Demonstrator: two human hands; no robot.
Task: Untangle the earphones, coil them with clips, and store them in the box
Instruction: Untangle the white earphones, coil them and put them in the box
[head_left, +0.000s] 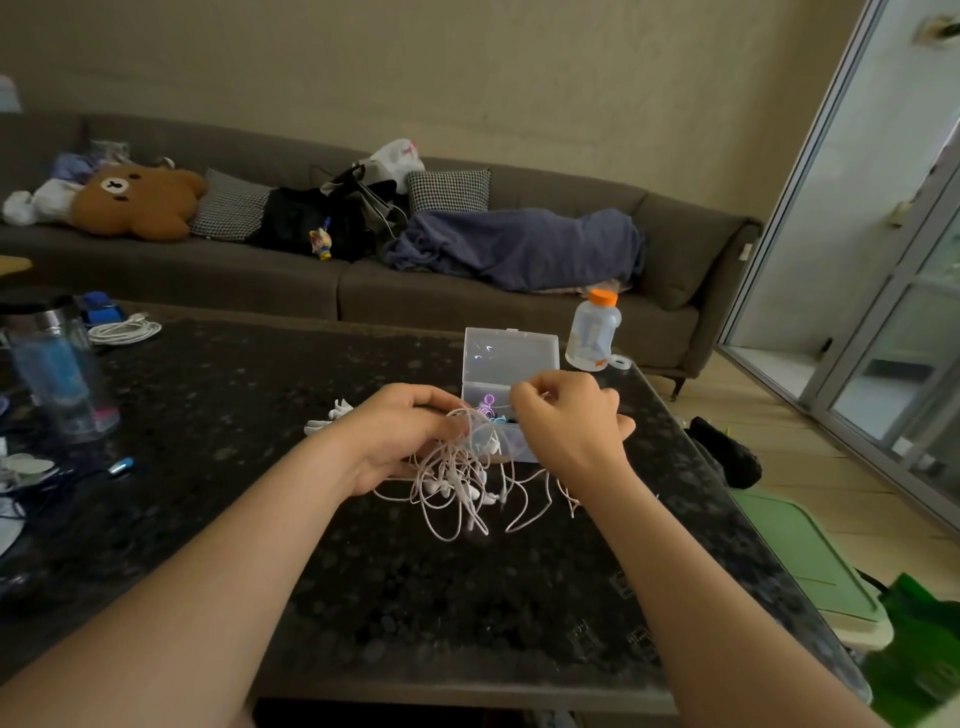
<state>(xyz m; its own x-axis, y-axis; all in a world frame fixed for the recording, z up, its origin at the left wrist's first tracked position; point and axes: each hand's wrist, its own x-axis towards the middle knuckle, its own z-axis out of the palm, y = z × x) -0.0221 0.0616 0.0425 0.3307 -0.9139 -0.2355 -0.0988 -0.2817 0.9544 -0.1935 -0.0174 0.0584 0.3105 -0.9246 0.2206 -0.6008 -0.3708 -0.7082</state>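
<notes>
I am viewing the work area through the head camera. The earphones (457, 488) are lying as one pale pink tangle on the dark speckled table (363, 571), just past the centre of the view. Their loops are spilling toward 6 o'clock, while the top of the bundle is being lifted off the surface.

The left hand (410, 431) is sitting at 10 o'clock from the tangle. Its fingers are curling round a bunch of the cords and gripping them. The right hand (566, 421) is sitting at 2 o'clock from the tangle, fingers closed, pinching a single strand and holding it up. The two hands are working close together but are not touching.

The box (511, 364), clear plastic, is standing at 1 o'clock from the tangle, directly behind the right hand, with its lid standing open. I am seeing purple and blue clips (488, 402) inside it; I cannot tell how many.

A bottle (592, 332) with an orange cap is standing at 2 o'clock from the box, near the table's far edge. A coiled white cable (124, 330) and a tumbler (57, 374) are sitting far off at 9 o'clock. A sofa (675, 223) carrying a plush bear (137, 202) and a blue blanket (519, 247) is running across 12 o'clock.
</notes>
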